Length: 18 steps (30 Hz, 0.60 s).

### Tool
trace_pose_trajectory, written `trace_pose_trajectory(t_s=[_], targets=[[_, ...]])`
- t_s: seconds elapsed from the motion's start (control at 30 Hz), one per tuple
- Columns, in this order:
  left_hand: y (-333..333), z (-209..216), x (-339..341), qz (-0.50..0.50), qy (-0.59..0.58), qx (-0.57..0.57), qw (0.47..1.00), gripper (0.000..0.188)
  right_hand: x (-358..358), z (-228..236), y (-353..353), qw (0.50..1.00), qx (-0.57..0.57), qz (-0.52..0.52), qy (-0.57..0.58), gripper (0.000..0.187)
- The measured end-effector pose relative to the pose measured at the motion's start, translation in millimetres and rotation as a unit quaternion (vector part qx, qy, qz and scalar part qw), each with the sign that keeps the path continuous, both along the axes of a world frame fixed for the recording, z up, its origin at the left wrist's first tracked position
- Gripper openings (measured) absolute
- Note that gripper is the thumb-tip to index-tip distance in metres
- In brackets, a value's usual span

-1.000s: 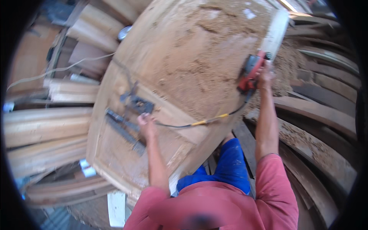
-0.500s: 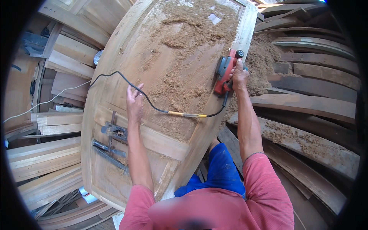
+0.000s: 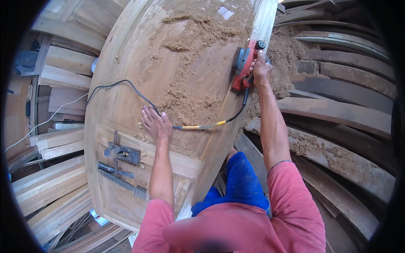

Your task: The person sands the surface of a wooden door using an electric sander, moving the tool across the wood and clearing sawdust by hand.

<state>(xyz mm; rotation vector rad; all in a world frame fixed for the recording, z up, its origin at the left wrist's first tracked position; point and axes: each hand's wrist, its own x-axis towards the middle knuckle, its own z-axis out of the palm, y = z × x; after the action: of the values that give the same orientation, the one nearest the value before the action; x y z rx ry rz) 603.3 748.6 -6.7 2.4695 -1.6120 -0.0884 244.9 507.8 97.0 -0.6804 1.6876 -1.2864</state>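
A red and grey electric hand planer (image 3: 248, 67) rests on the right edge of a large wooden door panel (image 3: 126, 84). My right hand (image 3: 261, 69) is wrapped round its handle. From the planer's rear a black cord (image 3: 239, 114) runs left, with a yellow-taped stretch (image 3: 202, 125), and passes by my left hand (image 3: 157, 123). That hand lies over the shavings-strewn panel with its fingers stretched out, on or just beside the cord; part of the cord is hidden behind it. Wood shavings (image 3: 185, 99) are heaped over the middle of the panel.
A dark metal clamp-like tool (image 3: 122, 152) and dark bars (image 3: 122, 181) lie on the panel's near left. Stacked boards (image 3: 50, 181) stand along the left. Rough planks (image 3: 337, 109) fill the right side, with sawdust (image 3: 287, 67) between them and the panel.
My left hand has come down and rightward onto the panel, palm lower than before. My right hand and the planer have kept nearly the same place along the edge.
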Motion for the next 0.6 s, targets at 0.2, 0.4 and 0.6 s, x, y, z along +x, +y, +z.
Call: trace_pose_trajectory(t_s=[0.2,0.4,0.6], targets=[[1,-2,1,0.005,0.004,-0.024,1.0,0.072,-7,-2,-22,1.0,-0.016,0.007,0.022,0.05],[-1,3,-2,0.01,0.014,-0.01,1.0,0.072,-16,-1,-45,1.0,-0.002,-0.006,0.023,0.048],[-2,3,-2,0.016,-0.008,-0.004,1.0,0.068,-27,-3,-72,0.999,-0.032,0.008,0.018,0.049]])
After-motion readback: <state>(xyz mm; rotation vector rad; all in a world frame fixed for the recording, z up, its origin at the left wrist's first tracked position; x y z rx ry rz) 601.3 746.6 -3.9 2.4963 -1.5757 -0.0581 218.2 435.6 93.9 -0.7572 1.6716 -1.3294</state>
